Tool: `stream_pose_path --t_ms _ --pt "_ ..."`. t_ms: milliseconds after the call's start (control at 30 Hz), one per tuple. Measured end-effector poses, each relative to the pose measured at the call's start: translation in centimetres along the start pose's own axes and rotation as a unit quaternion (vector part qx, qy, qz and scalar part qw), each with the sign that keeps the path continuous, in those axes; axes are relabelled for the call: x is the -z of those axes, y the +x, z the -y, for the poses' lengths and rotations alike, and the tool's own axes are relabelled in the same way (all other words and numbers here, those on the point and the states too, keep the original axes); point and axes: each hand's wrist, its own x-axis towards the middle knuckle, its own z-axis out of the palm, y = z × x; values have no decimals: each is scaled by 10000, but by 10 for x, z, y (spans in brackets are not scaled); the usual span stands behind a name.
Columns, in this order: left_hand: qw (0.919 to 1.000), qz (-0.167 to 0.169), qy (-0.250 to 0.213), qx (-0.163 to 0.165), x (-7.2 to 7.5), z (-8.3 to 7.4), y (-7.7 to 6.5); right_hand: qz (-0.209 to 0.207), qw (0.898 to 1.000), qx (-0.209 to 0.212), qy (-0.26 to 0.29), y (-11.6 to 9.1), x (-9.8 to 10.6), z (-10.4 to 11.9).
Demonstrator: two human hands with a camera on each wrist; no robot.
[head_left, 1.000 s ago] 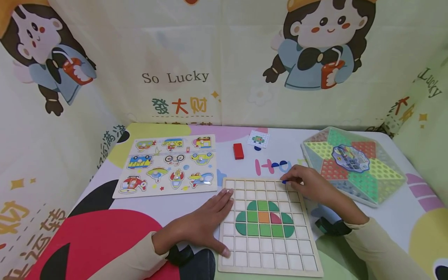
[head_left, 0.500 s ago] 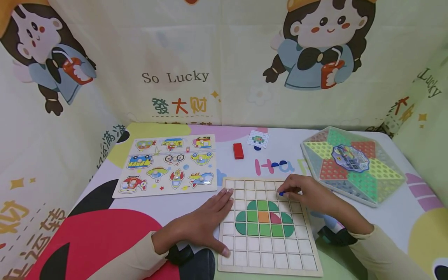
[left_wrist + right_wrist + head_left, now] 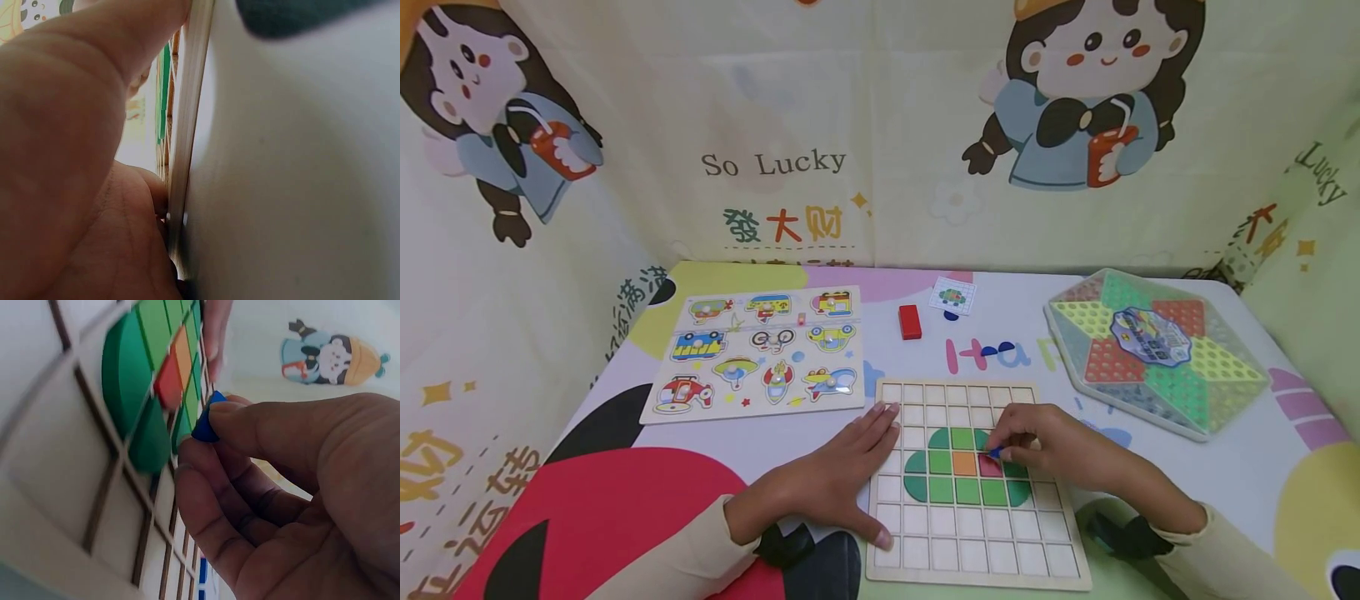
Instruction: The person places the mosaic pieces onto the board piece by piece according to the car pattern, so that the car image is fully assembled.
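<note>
My left hand [image 3: 838, 475] lies spread along the left side of a wooden grid board [image 3: 977, 578], its fingertips and thumb on the rim. Between thumb and fingertips, my right hand [image 3: 1067, 442] pinches a small blue piece [image 3: 206, 422], curved on one side. It is held over the red quarter-round piece [image 3: 991, 467], beside the orange square [image 3: 964, 464]. Green squares [image 3: 940, 463] and darker green rounded pieces [image 3: 128, 369] surround these in the grid cells. My right fingers hide part of the upper right of this pattern in the head view.
Behind the board lie blue half-round pieces [image 3: 997, 351], a red block [image 3: 910, 322] and a pattern card [image 3: 952, 296], with another blue piece [image 3: 951, 316] at its edge. A vehicle puzzle [image 3: 760, 413] stands left; a hexagonal game box [image 3: 1157, 358] stands right.
My right hand has carried the blue piece from the board's far right edge toward me, down to the red piece in the pattern. The left hand has stayed in place.
</note>
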Motion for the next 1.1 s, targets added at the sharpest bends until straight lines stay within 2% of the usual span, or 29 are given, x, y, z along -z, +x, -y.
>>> stream_pose_path --t_ms 133,400,733,1100 --pt "10000 -8 -6 -8 0 0 -1 143 9995 275 74 -3 -7 4" --pt "10000 52 -60 36 2 -2 -1 354 9978 546 105 -10 -16 12" --pt "9999 70 -113 36 1 -1 -1 702 9959 566 0 -19 -27 20" --pt "9999 30 -151 42 1 -1 -1 583 9957 375 -620 -16 -33 22"
